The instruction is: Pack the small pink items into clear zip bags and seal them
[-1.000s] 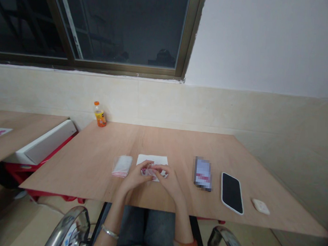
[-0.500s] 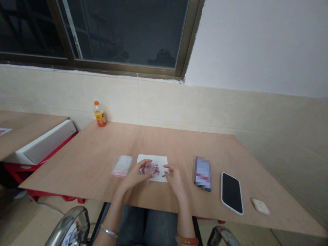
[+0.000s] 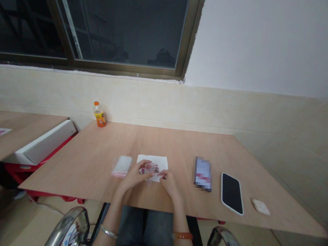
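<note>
- Left hand (image 3: 134,176) (one of two): fingers curved round one clear plastic item (image 3: 150,168), round in outline and pink-tinged, held above the paper.
- Right hand (image 3: 171,183) (two of two): narrow, thumb and fingertips close together at the paper's right-hand part; whether a small piece sits between them cannot be told.
- White paper (image 3: 161,160): one sheet, flat on the surface (image 3: 172,201), beneath the clear plastic item and partly covered by both hands.
- Small pink and dark pieces (image 3: 156,168): several, on the paper just beside the clear plastic item; too small and too much hidden to count.
- Clear bags (image 3: 122,166): one pile with pinkish edges, left of the paper and near the left hand; the number in it cannot be made out.
- Right of the paper, in order: one blurred phone (image 3: 202,173), one dark-screened tablet (image 3: 232,193) with a white rim, one small white case (image 3: 260,207); all three lie apart.
- Bottle (image 3: 100,117): one, upright at the far left corner, orange-capped.
- Bracelets: two, one silver (image 3: 109,232) on the left wrist, one orange-brown (image 3: 183,235) on the right.
</note>
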Available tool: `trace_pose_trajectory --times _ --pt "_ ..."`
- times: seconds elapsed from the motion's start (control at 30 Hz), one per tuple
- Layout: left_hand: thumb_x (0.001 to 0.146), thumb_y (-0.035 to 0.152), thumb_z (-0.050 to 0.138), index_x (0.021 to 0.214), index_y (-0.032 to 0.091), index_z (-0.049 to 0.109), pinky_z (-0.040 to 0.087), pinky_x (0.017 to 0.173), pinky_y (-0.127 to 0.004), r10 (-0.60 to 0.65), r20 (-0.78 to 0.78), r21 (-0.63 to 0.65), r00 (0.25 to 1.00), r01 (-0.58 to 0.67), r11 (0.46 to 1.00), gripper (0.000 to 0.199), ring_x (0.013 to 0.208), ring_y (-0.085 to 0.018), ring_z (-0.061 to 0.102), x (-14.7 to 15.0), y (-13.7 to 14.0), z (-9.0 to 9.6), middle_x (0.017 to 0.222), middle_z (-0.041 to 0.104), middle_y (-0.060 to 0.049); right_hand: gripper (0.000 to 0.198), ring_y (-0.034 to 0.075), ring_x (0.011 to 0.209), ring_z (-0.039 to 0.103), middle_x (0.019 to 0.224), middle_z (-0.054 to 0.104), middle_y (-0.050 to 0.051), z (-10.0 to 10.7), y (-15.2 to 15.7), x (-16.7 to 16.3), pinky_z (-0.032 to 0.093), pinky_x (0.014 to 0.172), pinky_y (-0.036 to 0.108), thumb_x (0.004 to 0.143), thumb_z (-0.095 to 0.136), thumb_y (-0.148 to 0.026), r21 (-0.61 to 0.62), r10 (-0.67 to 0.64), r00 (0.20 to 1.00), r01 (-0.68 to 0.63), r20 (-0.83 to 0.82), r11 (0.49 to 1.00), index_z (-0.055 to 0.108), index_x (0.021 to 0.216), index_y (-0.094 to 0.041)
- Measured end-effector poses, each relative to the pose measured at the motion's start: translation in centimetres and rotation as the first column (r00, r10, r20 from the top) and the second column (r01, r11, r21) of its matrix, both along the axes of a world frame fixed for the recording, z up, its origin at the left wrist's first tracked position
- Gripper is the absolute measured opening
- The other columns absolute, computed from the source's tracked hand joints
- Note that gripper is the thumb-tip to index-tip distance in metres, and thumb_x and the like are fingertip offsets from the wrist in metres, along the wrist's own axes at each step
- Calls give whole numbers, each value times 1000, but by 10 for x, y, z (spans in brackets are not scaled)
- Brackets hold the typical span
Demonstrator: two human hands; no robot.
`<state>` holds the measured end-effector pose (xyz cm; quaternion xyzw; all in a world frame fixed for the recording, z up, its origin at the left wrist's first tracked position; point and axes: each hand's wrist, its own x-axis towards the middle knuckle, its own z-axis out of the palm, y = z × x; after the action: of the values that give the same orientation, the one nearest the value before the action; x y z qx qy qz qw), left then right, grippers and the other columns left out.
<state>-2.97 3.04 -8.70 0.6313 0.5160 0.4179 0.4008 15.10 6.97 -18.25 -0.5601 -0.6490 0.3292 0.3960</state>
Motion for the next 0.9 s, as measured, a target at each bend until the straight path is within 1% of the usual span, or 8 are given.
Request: trace_pose_trajectory --times 0.23,0.37,0.43,0.5,0.6,0.67,0.77,0.9 --pt "65 22 69 107 17 59 42 86 -32 -4 5 -5 1000 4 1000 44 96 -21 56 -1 0 -2 107 63 -9 23 16 62 54 62 57 -1 0 0 4 43 62 27 53 47 -4 27 -36 997 38 -70 999 61 65 -18" --pt "65 22 69 109 17 59 42 87 -33 -11 4 1 1000 11 1000 45 95 -20 56 -2 0 -5 108 62 -9 21 16 58 54 58 58 -1 8 0 5 44 57 26 54 48 -7 30 -48 989 52 -137 998 61 66 -18" --pt "65 23 69 108 17 59 42 86 -32 -27 23 4 999 27 1000 44 94 -20 56 -2 1 -7 106 62 -9 17 15 55 54 56 57 -2 17 0 4 44 53 26 57 49 -11 29 -52 984 58 -172 998 61 68 -17" --pt "65 22 69 107 17 59 43 86 -31 -52 41 2 998 52 999 43 94 -20 56 -1 1 -9 105 63 -8 15 15 55 55 58 59 0 30 -1 2 44 52 26 61 50 -15 45 -43 966 56 -257 997 60 71 -17" --pt "64 20 70 105 18 60 42 88 -32 -71 44 5 997 71 997 42 95 -20 55 0 2 -13 106 62 -7 14 16 62 58 67 63 3 54 -7 -5 47 58 27 65 53 -21 98 4 904 42 -428 994 60 76 -17" --pt "63 19 70 104 18 61 41 88 -32 -69 40 15 997 68 998 42 96 -20 55 1 2 -14 106 62 -7 13 17 67 59 72 64 4 70 -13 -13 48 62 28 68 53 -22 126 44 881 18 -471 992 60 78 -17" --pt "63 19 70 104 17 60 41 88 -33 -72 44 16 996 71 997 42 95 -20 55 3 2 -12 105 63 -7 12 17 72 60 75 64 4 87 -23 -26 47 67 28 70 52 -19 183 106 898 -29 -428 983 62 77 -18" --pt "66 21 69 99 16 61 42 87 -32 -87 67 16 994 86 996 34 93 -19 56 4 1 -6 101 64 -6 15 17 75 60 76 65 3 100 -33 -36 47 72 29 70 50 -13 240 179 932 -105 -314 965 64 73 -20"
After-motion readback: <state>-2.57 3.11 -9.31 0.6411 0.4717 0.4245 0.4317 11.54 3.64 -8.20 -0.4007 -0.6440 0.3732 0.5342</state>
